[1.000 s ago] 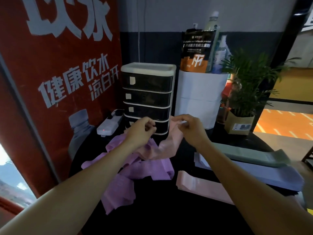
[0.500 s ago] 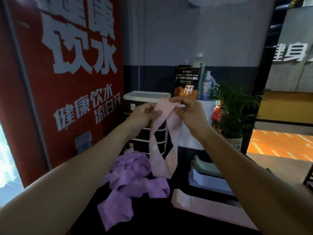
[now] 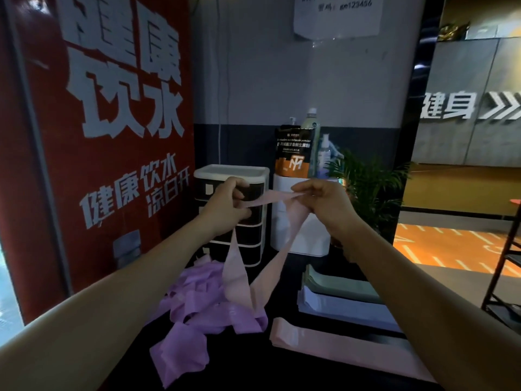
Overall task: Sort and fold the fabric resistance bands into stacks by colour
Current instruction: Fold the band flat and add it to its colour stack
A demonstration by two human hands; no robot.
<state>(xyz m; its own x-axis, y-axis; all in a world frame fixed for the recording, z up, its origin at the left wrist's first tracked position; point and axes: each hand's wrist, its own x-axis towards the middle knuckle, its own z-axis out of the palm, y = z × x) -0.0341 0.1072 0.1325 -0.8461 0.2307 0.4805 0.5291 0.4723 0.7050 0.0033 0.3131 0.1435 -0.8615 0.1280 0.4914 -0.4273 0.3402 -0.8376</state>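
Red banner [image 3: 112, 136] with white characters at left. One loose heap of crumpled purple fabric bands [image 3: 197, 311] on black tabletop [image 3: 253, 371]. One four-drawer white-framed plastic cabinet [image 3: 248, 244], drawer contents not visible. Left hand [image 3: 225, 204] pinches one end of pale pink fabric loop band [image 3: 236, 275]; right hand [image 3: 321, 201] pinches other end, top edge taut between them, loop hanging in V above purple heap. Three flat folded stacks right: green [image 3: 335, 286], lavender-grey [image 3: 338, 309], pink [image 3: 338, 345]. One potted plant [image 3: 366, 187]
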